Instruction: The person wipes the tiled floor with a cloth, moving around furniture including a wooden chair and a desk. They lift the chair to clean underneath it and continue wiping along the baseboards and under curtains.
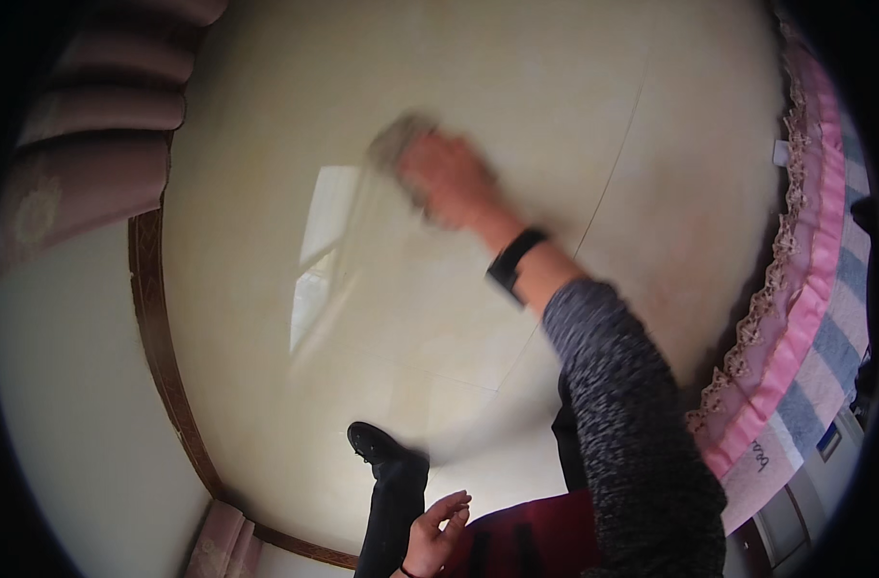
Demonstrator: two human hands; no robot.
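My right hand (450, 180), blurred by motion, is stretched out over the glossy tiled floor (425, 303) and closed on a greyish-brown cloth (399, 141). The cloth lies at or just above the floor; the blur hides its exact outline and whether it touches. A black band circles the right wrist. Near the lower edge, my left hand (438, 531) is held beside my leg, its fingers curled loosely and apart with nothing in them.
A black shoe (373, 439) stands on the floor. Pink curtains (107, 173) hang at the upper left by a brown patterned skirting border (150, 289). On the right, a bed's pink lace-trimmed skirt (793, 325) reaches down beside the floor.
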